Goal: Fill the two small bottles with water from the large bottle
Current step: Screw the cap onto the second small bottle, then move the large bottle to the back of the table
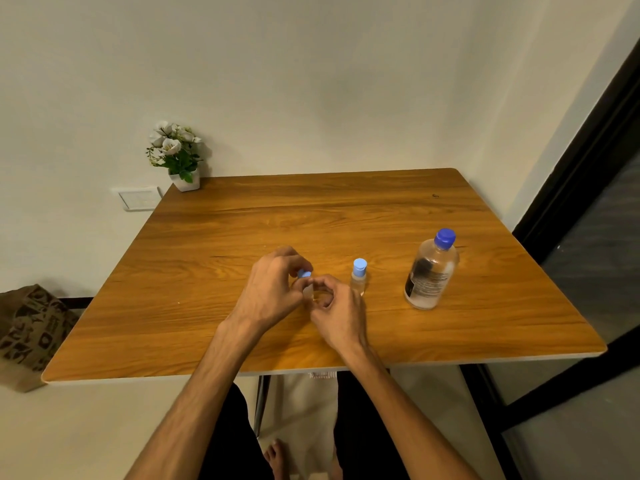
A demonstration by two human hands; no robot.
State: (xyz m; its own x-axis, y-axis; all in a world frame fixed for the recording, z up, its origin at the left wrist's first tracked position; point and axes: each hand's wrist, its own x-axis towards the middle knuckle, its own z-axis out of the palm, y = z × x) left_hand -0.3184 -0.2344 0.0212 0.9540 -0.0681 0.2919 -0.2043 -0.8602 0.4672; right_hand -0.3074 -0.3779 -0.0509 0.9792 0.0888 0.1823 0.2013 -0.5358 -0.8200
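**Here, both hands are working at the cap of the first small bottle**

Starting at the far left, a patterned paper bag (pixel 33 332) is sitting on the floor beside the wooden table (pixel 346 209), and a small pot of white flowers (pixel 177 155) is standing on the table's far left corner against the wall, both well apart from the work.

Near the middle of the table, the person's left hand (pixel 268 289) is curling its fingers over the light-blue cap (pixel 304 273) of the first small bottle (pixel 308 292), pinching it from above. The right hand (pixel 334 311) is coming in from the other side, its fingertips closing on the clear body just below the cap. The arrangement is sensible: one hand is steadying the little bottle while the other is turning the cap, since so light a bottle would spin or tip if handled singly. Whether the cap is being loosened or tightened cannot be told, and the bottle is too hidden to show any water level.

Just to the right, the second small bottle (pixel 359 277) is standing upright with its light-blue cap on, close enough to be taken up without a long reach.

Farther right, the large bottle (pixel 431 271) is standing upright, its dark-blue cap in place, kept clear of the hands so that nothing is knocking it over. It is looking partly full. Judging from the closed caps, the pouring is probably not being done yet.
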